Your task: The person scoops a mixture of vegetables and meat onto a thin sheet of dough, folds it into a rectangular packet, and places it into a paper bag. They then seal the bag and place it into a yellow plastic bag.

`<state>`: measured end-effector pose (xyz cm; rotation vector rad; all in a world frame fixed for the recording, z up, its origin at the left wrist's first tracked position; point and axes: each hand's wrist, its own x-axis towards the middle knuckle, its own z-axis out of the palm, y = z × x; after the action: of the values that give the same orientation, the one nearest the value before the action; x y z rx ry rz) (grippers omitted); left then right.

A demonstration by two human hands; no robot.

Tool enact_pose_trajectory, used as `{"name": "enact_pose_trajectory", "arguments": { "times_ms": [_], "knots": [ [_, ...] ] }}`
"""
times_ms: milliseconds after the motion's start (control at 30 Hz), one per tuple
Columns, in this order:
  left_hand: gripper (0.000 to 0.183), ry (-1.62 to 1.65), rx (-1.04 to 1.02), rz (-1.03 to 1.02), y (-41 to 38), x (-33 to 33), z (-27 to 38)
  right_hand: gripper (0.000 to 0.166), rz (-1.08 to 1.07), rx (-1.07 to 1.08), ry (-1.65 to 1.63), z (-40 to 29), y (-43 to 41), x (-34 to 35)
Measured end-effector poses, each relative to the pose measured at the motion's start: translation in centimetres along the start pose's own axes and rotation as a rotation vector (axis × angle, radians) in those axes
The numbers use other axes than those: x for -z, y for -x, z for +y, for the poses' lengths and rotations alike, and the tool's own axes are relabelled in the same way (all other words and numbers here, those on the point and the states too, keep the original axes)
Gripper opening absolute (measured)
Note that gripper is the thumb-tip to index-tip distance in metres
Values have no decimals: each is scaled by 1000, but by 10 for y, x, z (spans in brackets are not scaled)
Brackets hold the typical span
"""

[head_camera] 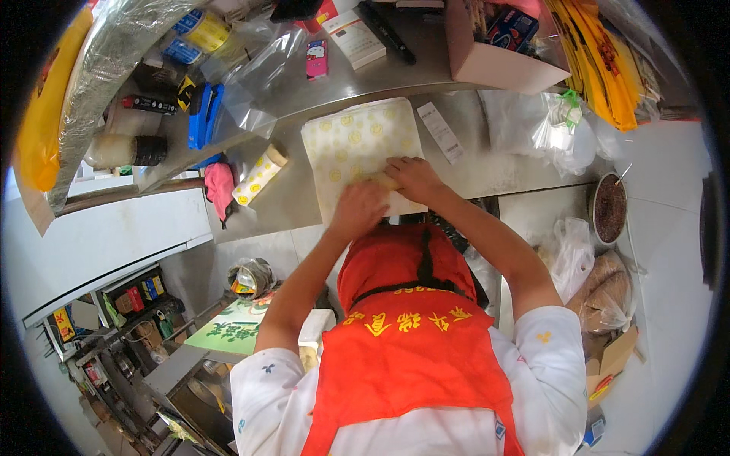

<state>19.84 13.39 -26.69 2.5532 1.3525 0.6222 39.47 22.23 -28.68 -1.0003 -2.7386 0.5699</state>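
Observation:
A stack of white wrapping paper printed with yellow smiley faces lies on the metal counter in front of me. On its near part rests a pale beige roll, mostly covered by my fingers, so its exact kind cannot be told. My left hand, slightly blurred, curls over the roll's left end. The fingers of my right hand bend over its right end. Left of the stack sits a finished-looking roll wrapped in the same paper, one end open. A printed receipt lies just right of the stack.
A raised metal shelf runs behind the paper, bearing a pink box, a blue stapler and a black marker. Plastic bags hang at right, above a bowl of dark filling. A pink cloth hangs at left.

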Motion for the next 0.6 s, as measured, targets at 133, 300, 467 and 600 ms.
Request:
{"name": "enact_pose_trajectory", "arguments": {
  "times_ms": [133,300,467,600],
  "knots": [
    [31,29,8,-103,18,-21,24,47,-137,0,6,1,-5,6],
    [23,4,51,-67,21,-29,19,49,-122,44,37,4,-2,0],
    [21,68,-14,-145,17,-18,9,52,-174,31,52,5,-8,4],
    [22,138,47,-142,15,-15,9,49,-143,44,35,5,-7,4]
  ]
}}
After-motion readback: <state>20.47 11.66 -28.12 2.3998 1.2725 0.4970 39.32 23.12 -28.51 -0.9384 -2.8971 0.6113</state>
